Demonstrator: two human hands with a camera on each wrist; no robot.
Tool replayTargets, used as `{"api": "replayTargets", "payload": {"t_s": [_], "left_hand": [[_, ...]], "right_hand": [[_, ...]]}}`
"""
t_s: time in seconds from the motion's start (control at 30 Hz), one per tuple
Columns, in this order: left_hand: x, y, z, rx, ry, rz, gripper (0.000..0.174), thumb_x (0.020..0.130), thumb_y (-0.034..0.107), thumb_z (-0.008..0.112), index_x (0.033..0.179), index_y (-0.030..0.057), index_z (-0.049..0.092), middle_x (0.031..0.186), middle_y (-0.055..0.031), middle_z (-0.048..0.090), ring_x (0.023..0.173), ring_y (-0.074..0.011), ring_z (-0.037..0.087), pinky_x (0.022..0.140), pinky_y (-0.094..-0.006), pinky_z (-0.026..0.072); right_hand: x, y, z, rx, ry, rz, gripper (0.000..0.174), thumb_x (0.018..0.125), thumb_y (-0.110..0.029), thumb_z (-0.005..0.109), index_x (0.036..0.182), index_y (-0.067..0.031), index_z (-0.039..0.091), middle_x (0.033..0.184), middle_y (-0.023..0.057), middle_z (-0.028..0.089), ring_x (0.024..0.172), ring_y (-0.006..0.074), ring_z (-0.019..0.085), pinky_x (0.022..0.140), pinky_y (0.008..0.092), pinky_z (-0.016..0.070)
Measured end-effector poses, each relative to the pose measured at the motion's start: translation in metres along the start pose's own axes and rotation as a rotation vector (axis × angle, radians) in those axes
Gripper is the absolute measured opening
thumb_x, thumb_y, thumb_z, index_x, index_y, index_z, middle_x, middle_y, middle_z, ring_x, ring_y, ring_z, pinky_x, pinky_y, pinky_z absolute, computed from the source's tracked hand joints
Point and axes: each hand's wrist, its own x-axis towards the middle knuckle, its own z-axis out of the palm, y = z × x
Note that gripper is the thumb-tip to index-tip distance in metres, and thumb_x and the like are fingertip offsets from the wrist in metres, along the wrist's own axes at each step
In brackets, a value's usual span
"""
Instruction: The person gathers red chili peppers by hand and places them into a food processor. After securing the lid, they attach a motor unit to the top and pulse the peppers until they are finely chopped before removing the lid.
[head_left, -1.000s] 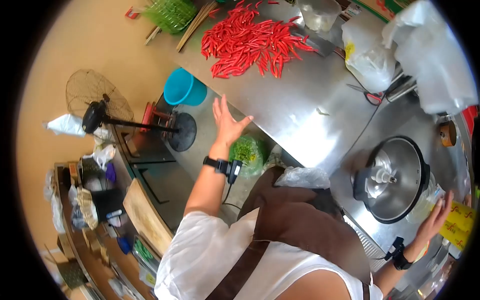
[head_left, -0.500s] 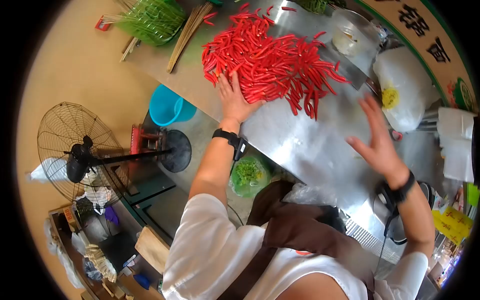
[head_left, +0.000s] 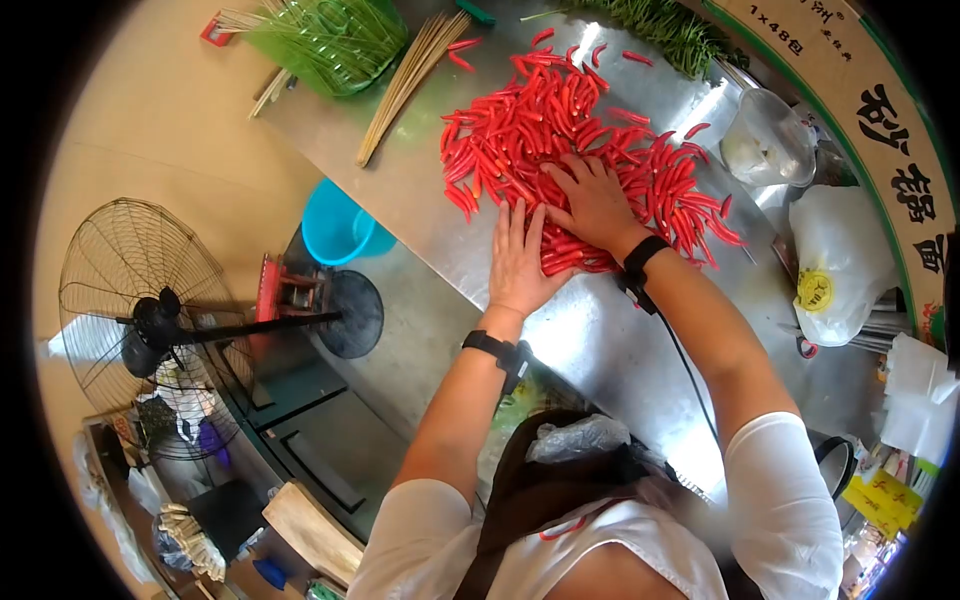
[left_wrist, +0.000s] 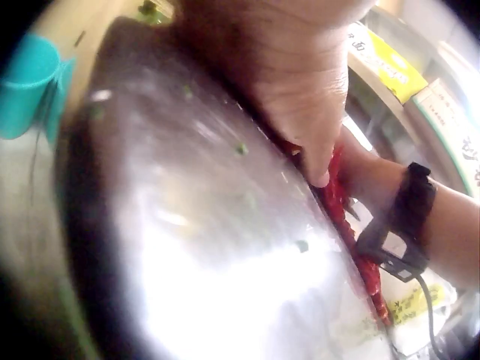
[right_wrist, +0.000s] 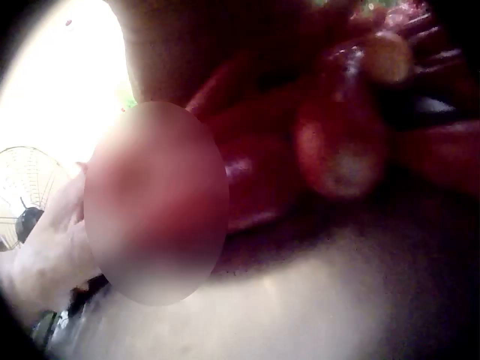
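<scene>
Now — your right hand has come down on the red chilies beside your left hand | fingers slightly apart, unclamped | seemingly two-handed work

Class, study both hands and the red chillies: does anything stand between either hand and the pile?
Nothing visible does. The right hand rests directly on the red chillies, and the left hand is at the pile's near edge, with no object between.
</scene>
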Motion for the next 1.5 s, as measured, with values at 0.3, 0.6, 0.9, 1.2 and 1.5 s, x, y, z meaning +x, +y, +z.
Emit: {"api": "replayTargets", "payload": {"t_s": [0.3, 0.6, 0.9, 1.2, 1.5], "left_hand": [[-0.001, -0.006, 0.008, 0.014, 0.048, 0.118, 0.057, 0.083, 0.033, 0.068, 0.130, 0.0050, 0.053, 0.140, -0.0149, 0.046, 0.133, -0.0362, 0.037, 0.110, -0.0459, 0.0318], [-0.002, -0.007, 0.013, 0.008, 0.076, 0.119, 0.050, 0.089, 0.024, 0.061, 0.133, 0.0040, 0.050, 0.141, -0.0142, 0.046, 0.134, -0.0349, 0.037, 0.111, -0.0456, 0.0311], [0.000, -0.006, 0.002, -0.026, 0.068, 0.172, 0.062, 0.090, 0.032, 0.058, 0.142, 0.0042, 0.039, 0.150, -0.0210, 0.030, 0.139, -0.0420, 0.024, 0.114, -0.0527, 0.0191], [0.060, -0.064, -0.037, -0.172, 0.148, -0.155, 0.098, 0.076, 0.047, 0.073, 0.150, 0.0065, 0.024, 0.152, -0.0320, 0.015, 0.141, -0.0482, 0.014, 0.114, -0.0538, 0.0128], [0.146, -0.083, 0.006, -0.093, 0.139, -0.301, 0.086, 0.085, 0.047, 0.063, 0.143, -0.0071, 0.029, 0.141, -0.0349, 0.033, 0.125, -0.0480, 0.037, 0.107, -0.0498, 0.0290]], "right_hand": [[-0.025, 0.025, -0.016, 0.021, 0.152, 0.028, 0.033, 0.095, -0.036, 0.053, 0.085, -0.0052, 0.061, 0.077, 0.0136, 0.067, 0.072, 0.0328, 0.066, 0.062, 0.0431, 0.0525], [-0.034, 0.060, -0.053, 0.930, 0.249, 0.281, 0.022, 0.095, -0.006, 0.051, 0.115, -0.0004, 0.058, 0.098, 0.0141, 0.067, 0.090, 0.0216, 0.066, 0.079, 0.0311, 0.0523], [-0.074, 0.068, -0.072, 0.858, 0.291, 0.550, 0.050, 0.089, -0.029, 0.066, 0.127, 0.0013, 0.053, 0.119, 0.0170, 0.062, 0.111, 0.0256, 0.059, 0.097, 0.0355, 0.0450], [-0.016, 0.079, -0.044, 0.253, 0.270, 0.380, 0.078, 0.083, -0.050, 0.067, 0.141, -0.0048, 0.041, 0.148, 0.0309, 0.027, 0.137, 0.0434, 0.029, 0.112, 0.0437, 0.0269], [0.128, 0.055, 0.016, 0.081, 0.085, 0.537, 0.084, 0.082, -0.066, 0.056, 0.145, -0.0147, 0.038, 0.149, 0.0236, 0.031, 0.130, 0.0450, 0.036, 0.106, 0.0507, 0.0317]]}}
